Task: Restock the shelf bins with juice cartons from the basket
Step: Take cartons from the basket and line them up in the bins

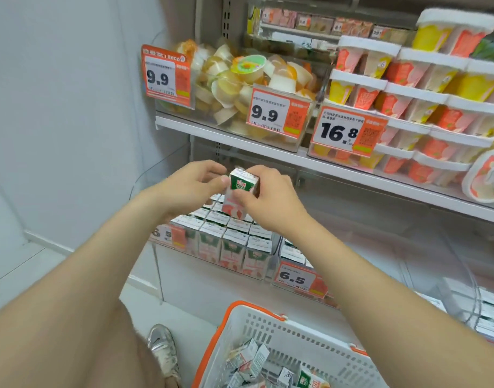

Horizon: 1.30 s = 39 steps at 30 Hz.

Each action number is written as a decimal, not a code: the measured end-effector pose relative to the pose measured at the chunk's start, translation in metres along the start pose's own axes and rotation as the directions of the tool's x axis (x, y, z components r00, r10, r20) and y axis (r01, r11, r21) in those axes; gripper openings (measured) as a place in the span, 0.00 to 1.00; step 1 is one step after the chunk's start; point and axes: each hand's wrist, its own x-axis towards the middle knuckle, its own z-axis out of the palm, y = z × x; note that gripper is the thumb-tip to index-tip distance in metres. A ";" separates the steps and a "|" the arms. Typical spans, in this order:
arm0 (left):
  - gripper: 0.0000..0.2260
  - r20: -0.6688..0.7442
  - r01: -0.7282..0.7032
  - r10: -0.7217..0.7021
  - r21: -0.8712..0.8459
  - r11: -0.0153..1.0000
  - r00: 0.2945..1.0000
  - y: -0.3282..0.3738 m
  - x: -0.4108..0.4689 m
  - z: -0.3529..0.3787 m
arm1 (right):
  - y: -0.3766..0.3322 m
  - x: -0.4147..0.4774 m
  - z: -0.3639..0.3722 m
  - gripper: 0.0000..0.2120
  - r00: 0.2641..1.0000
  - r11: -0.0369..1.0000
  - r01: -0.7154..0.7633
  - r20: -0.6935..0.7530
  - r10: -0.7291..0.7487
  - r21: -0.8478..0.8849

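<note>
A small green, white and red juice carton [241, 189] hangs upright above the left shelf bin [212, 260], held from both sides. My left hand [189, 189] pinches its left edge with thumb and fingers. My right hand [271, 200] grips its right side and front. The clear bin below holds several rows of the same cartons standing upright. At the bottom, a white basket with an orange rim [254, 326] holds several loose cartons [250, 359] lying at odd angles.
A second bin with a 6.5 price tag [294, 278] sits right of the first. The shelf above [240, 138] carries jelly cups and stacked dessert tubs with 9.9 and 16.8 tags. A white wall closes the left side. My shoe [163, 348] stands beside the basket.
</note>
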 end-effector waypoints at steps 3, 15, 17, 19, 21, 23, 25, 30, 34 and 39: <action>0.22 -0.036 0.132 -0.129 0.459 0.879 0.991 -0.035 0.008 -0.026 | -0.004 0.020 0.031 0.16 0.994 0.999 -0.053 -0.091 0.054 0.008; 0.39 0.066 0.205 -0.326 0.658 0.724 0.943 -0.103 0.020 -0.032 | 0.002 0.144 0.158 0.19 0.994 0.994 -0.107 -0.024 0.107 -0.007; 0.40 0.072 0.200 -0.330 0.669 0.716 0.941 -0.102 0.021 -0.032 | 0.005 0.160 0.171 0.19 0.992 0.996 -0.093 0.087 0.093 -0.007; 0.40 0.074 0.202 -0.344 0.689 0.696 0.936 -0.101 0.024 -0.029 | 0.008 0.171 0.176 0.16 0.976 0.997 -0.081 0.201 0.082 -0.013; 0.40 0.070 0.208 -0.357 0.703 0.680 0.931 -0.099 0.026 -0.027 | 0.009 0.176 0.175 0.17 0.950 0.996 -0.090 0.298 0.094 -0.028; 0.41 0.067 0.208 -0.365 0.720 0.662 0.929 -0.097 0.027 -0.026 | 0.009 0.176 0.172 0.17 0.933 0.995 -0.088 0.345 0.101 -0.054; 0.41 0.059 0.218 -0.383 0.739 0.638 0.922 -0.093 0.026 -0.026 | 0.008 0.173 0.167 0.18 0.931 0.995 -0.071 0.352 0.092 -0.074; 0.33 0.042 0.233 -0.376 0.719 0.655 0.926 -0.074 0.013 -0.027 | -0.004 0.132 0.137 0.18 0.995 0.997 -0.075 0.066 0.074 0.008; 0.24 0.027 0.160 -0.241 0.673 0.722 0.970 -0.040 -0.017 -0.019 | -0.016 0.056 0.103 0.13 0.992 0.997 0.080 -0.100 -0.079 0.009; 0.04 0.233 -0.075 -0.090 0.615 0.785 0.968 -0.005 -0.070 0.030 | -0.005 -0.069 0.069 0.07 0.953 0.928 0.242 -0.112 -0.282 -0.283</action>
